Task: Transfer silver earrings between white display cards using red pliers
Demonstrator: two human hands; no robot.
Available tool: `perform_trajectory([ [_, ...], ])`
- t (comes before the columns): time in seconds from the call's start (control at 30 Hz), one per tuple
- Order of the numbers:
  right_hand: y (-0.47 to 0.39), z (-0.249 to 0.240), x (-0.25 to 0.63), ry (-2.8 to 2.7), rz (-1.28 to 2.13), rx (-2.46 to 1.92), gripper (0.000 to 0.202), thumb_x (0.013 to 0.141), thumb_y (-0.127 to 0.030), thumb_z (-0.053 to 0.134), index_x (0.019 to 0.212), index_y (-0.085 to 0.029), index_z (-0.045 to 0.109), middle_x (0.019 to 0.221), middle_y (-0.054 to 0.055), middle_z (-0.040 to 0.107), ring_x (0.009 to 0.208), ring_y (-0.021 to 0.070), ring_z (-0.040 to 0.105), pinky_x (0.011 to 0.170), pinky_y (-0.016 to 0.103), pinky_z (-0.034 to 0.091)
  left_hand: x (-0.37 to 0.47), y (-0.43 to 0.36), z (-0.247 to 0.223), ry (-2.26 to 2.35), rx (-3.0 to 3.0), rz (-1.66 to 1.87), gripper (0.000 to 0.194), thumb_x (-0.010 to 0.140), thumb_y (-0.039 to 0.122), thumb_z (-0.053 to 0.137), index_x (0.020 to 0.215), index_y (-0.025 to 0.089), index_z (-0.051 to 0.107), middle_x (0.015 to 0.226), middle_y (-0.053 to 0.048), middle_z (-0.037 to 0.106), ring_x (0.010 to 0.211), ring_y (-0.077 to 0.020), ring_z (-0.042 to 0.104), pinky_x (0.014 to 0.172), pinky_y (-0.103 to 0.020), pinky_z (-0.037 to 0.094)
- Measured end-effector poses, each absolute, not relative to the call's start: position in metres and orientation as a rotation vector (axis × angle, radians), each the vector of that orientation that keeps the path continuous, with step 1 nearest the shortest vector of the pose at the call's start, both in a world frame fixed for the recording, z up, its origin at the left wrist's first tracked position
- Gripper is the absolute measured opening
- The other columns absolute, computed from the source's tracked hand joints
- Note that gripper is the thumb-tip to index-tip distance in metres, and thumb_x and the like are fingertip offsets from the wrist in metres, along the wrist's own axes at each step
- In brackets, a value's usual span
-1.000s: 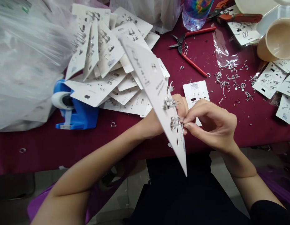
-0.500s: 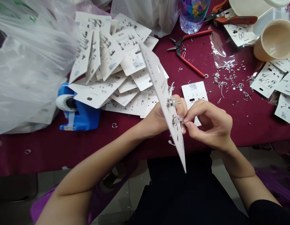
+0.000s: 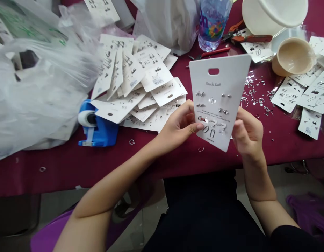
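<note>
Turned from edge-on to face-on since the earlier frame, the earring card (image 3: 218,101) stands right of centre, reading "Stack Lab" and "PREMIUM PLATED BRASS". Left hand (image 3: 181,127): thumb and fingers pinch its lower left edge. Right hand (image 3: 248,133): fingers curled at its right edge; any grip cannot be told. Upper left of centre: card pile (image 3: 132,73), one piece also marked "Stack Lab".

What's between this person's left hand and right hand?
In the head view, a white earring card is between them. The left hand has its thumb on the card's front; the right hand is at the opposite edge, partly hidden.
</note>
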State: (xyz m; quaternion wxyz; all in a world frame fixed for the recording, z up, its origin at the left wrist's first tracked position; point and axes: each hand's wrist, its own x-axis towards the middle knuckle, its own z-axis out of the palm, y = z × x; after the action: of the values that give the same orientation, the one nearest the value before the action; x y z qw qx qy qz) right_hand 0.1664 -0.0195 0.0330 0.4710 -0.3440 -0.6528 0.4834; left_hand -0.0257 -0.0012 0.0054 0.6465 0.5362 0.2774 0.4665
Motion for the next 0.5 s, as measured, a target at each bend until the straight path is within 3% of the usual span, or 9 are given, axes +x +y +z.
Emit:
perform_trajectory([
  [0.07,-0.022,0.033,0.173,-1.603,1.279,-0.864,0.031,0.099,-0.046,0.054,0.121,-0.028,0.066,0.108,0.003,0.071,0.085,0.0176,0.072,0.074,0.032,0.062,-0.024,-0.002,0.005,0.707,1.298,1.113,0.013,0.091,0.029,0.069,0.095,0.023,0.057,0.091,0.001,0.062,0.079,-0.0084,0.064,0.068,-0.019,0.056],
  [0.2,-0.027,0.03,0.182,-1.545,1.276,-1.014,0.029,0.092,-0.023,0.067,0.121,-0.027,0.064,0.094,-0.001,0.073,0.064,0.0119,0.07,0.059,0.026,0.064,-0.019,-0.003,0.004,0.819,1.45,1.093,0.026,0.087,0.031,0.074,0.105,0.024,0.056,0.089,0.002,0.061,0.074,-0.0082,0.063,0.069,-0.02,0.057],
  [0.27,-0.027,0.029,0.19,-1.455,1.186,-1.045,0.025,0.091,-0.019,0.067,0.115,-0.026,0.066,0.088,-0.002,0.073,0.057,0.0117,0.068,0.049,0.024,0.062,-0.019,-0.002,0.005,0.847,1.549,1.034,0.034,0.084,0.028,0.077,0.109,0.022,0.056,0.092,0.0,0.063,0.076,-0.009,0.065,0.072,-0.022,0.058],
  [0.4,-0.025,0.031,0.218,-1.227,0.883,-1.057,0.017,0.087,-0.016,0.072,0.101,-0.023,0.069,0.085,-0.001,0.071,0.056,0.013,0.068,0.048,0.028,0.063,-0.024,0.006,0.011,0.987,1.845,1.066,0.008,0.09,0.023,0.068,0.092,0.017,0.064,0.086,-0.002,0.069,0.075,-0.0103,0.065,0.07,-0.022,0.054],
  [0.5,-0.02,0.027,0.237,-1.111,0.781,-1.065,0.014,0.084,-0.016,0.074,0.096,-0.022,0.068,0.083,-0.001,0.067,0.056,0.0122,0.065,0.047,0.028,0.062,-0.028,0.019,0.015,1.126,1.99,1.108,0.009,0.089,0.021,0.068,0.082,0.016,0.065,0.077,-0.001,0.068,0.069,-0.0105,0.063,0.066,-0.023,0.05],
])
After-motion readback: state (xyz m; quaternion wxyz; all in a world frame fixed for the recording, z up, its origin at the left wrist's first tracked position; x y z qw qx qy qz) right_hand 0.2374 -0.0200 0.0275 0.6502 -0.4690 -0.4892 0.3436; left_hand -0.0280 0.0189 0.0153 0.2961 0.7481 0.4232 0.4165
